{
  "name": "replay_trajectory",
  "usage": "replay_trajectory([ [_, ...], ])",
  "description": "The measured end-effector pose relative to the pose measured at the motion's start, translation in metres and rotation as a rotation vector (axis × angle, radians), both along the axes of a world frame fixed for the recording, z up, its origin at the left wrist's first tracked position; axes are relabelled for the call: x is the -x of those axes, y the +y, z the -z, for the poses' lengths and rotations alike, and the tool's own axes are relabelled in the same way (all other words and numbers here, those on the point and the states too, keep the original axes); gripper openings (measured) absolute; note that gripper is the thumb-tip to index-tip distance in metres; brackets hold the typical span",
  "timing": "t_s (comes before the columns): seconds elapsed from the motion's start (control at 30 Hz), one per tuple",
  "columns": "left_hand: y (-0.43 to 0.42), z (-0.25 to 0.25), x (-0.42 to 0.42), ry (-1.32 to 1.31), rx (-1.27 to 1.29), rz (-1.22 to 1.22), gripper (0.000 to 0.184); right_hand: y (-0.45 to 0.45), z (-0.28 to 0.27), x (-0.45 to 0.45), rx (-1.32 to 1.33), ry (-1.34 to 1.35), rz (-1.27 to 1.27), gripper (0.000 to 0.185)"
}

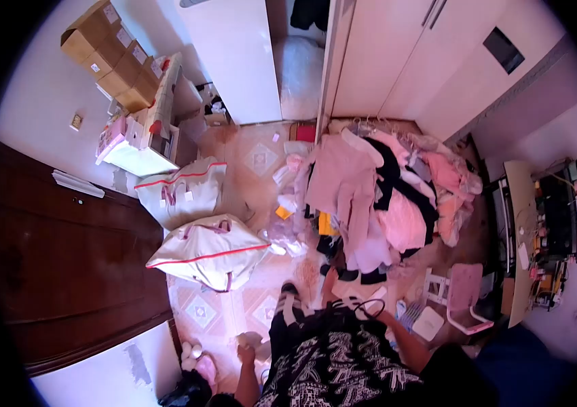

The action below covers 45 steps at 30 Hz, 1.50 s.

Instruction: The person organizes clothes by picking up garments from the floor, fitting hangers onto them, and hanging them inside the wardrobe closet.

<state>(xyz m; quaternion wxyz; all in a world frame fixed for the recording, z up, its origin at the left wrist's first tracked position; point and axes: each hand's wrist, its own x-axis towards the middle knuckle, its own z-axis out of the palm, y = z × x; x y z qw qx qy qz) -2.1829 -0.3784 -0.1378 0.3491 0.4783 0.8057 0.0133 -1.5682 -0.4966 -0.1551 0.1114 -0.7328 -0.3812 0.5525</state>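
Low in the picture, my left hand [246,351] is closed beside the patterned black top [332,359], at a small pale thing [254,337] too unclear to name. My right hand [385,317] is lowered on the other side, close to a thin black loop [370,304]; its fingers are too small and blurred to read. Beyond it lies a large heap of clothes [353,176], pink, lilac and black, on the tiled floor. Two stuffed white bags with red trim, the nearer one [210,252] and the farther one [183,192], stand left of the heap.
A dark wooden door [78,258] is at the left. Cardboard boxes [115,64] are stacked on a cabinet at the upper left. Wardrobe doors [397,61] rise behind the heap. At the right are a pink folding chair [465,288] and a cluttered desk [520,244].
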Motion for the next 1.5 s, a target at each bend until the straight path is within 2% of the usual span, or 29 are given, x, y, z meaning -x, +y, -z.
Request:
replay_trajectory([
  [0.03, 0.009, -0.043, -0.04, 0.142, 0.023, -0.147, 0.041, 0.009, -0.018, -0.02, 0.129, 0.125, -0.037, 0.024],
  [0.1, 0.03, -0.068, -0.066, 0.116, 0.178, 0.05, 0.039, -0.021, 0.05, -0.078, 0.251, 0.499, 0.698, 0.023],
  [0.17, 0.043, -0.062, -0.08, 0.095, 0.138, 0.219, 0.036, -0.017, 0.032, -0.118, -0.167, 0.895, 0.995, 0.035],
  [0.23, 0.064, -0.049, -0.085, 0.044, 0.131, 0.251, 0.035, 0.018, -0.006, -0.115, -0.243, 0.343, 1.056, 0.025],
  [0.27, 0.081, -0.044, -0.089, -0.002, 0.063, 0.286, 0.036, 0.03, -0.019, -0.108, -0.247, 0.348, 1.077, 0.025],
  [0.33, 0.128, -0.041, -0.092, -0.018, 0.046, 0.404, 0.037, 0.052, -0.043, -0.089, -0.251, 0.137, 1.033, 0.021],
  [0.37, 0.152, -0.041, -0.097, -0.03, 0.02, 0.437, 0.037, 0.056, -0.05, -0.072, -0.265, 0.125, 1.067, 0.021],
  [0.43, 0.209, -0.008, -0.085, 0.038, -0.07, 0.65, 0.041, 0.059, -0.056, -0.036, -0.175, 0.054, 1.001, 0.017],
  [0.47, 0.239, -0.019, -0.092, -0.072, -0.175, 0.606, 0.038, 0.05, -0.045, -0.017, -0.413, -0.01, 0.775, 0.016],
  [0.5, 0.273, -0.016, -0.094, 0.007, -0.084, 0.604, 0.039, 0.033, -0.01, -0.002, -0.594, -0.093, 0.487, 0.017],
  [0.53, 0.297, -0.016, -0.093, -0.154, -0.269, 0.53, 0.037, 0.016, 0.025, 0.013, -0.818, -0.199, 0.195, 0.018],
  [0.57, 0.327, -0.018, -0.093, -0.034, -0.195, 0.453, 0.034, -0.001, 0.059, 0.027, -1.038, -0.279, -0.037, 0.02],
  [0.6, 0.349, -0.04, -0.101, -0.194, -0.272, 0.369, 0.031, -0.011, 0.029, 0.049, -0.576, -0.227, 0.163, 0.02],
  [0.63, 0.365, -0.056, -0.108, -0.206, -0.366, 0.37, 0.031, -0.009, -0.001, 0.06, -0.276, -0.189, 0.318, 0.02],
  [0.7, 0.385, -0.094, -0.122, -0.081, -0.366, 0.355, 0.034, -0.024, -0.014, 0.068, -0.12, -0.193, 0.358, 0.02],
  [0.87, 0.363, -0.078, -0.106, -0.065, -0.294, 0.374, 0.034, -0.039, -0.013, 0.057, -0.062, -0.309, 0.112, 0.022],
  [0.93, 0.335, -0.063, -0.099, -0.085, -0.2, 0.3, 0.039, -0.03, -0.019, 0.054, -0.081, -0.2, 0.292, 0.022],
  [1.0, 0.3, -0.036, -0.088, -0.06, -0.087, 0.274, 0.044, 0.01, -0.039, 0.056, 0.116, 0.172, 1.034, 0.021],
  [1.03, 0.287, -0.044, -0.088, -0.004, 0.022, 0.307, 0.047, 0.024, -0.036, 0.052, 0.124, 0.18, 1.021, 0.021],
  [1.13, 0.25, -0.044, -0.084, -0.006, 0.186, 0.425, 0.05, 0.063, -0.014, 0.041, -0.75, -0.623, -0.182, 0.019],
  [1.17, 0.244, -0.045, -0.085, 0.015, 0.252, 0.477, 0.05, 0.067, -0.01, 0.045, -0.718, -0.525, -0.117, 0.018],
  [1.2, 0.242, -0.046, -0.086, 0.023, 0.253, 0.471, 0.05, 0.068, -0.009, 0.046, -0.442, -0.293, 0.162, 0.017],
  [1.23, 0.243, -0.047, -0.087, 0.032, 0.287, 0.541, 0.048, 0.071, -0.008, 0.049, -0.268, -0.172, 0.338, 0.017],
  [1.27, 0.247, -0.046, -0.091, 0.037, 0.313, 0.605, 0.047, 0.073, -0.009, 0.049, -0.217, -0.129, 0.387, 0.017],
  [1.37, 0.26, -0.044, -0.099, 0.035, 0.19, 0.448, 0.045, 0.08, 0.005, 0.033, -0.159, -0.079, 0.353, 0.016],
  [1.43, 0.272, -0.054, -0.114, 0.049, 0.096, 0.174, 0.046, 0.083, 0.012, 0.015, -0.106, -0.055, 0.314, 0.015],
  [1.5, 0.266, -0.051, -0.107, 0.061, -0.045, 0.079, 0.045, 0.086, 0.016, 0.001, -0.012, -0.027, 0.343, 0.015],
])
